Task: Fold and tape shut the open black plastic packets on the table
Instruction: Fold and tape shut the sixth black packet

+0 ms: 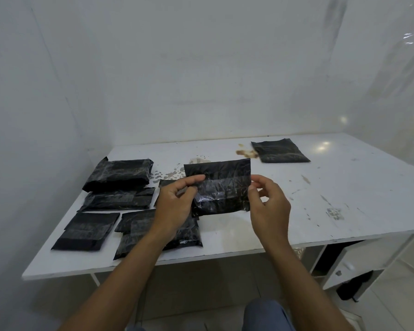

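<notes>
Bare workroom (stained white table (344, 187))

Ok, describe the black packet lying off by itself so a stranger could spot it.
On the white table, look toward the far edge, right of centre. A black packet lies flat there beside a brown stain. Unlike the packets clustered at the left, it lies alone, touching none.

Both my forearms (129, 271) show bare from elbow to left hand (174, 207) and right hand (269, 206). Low in view, my knee (264, 315) is covered in blue-grey, denim-like trouser cloth.
</notes>
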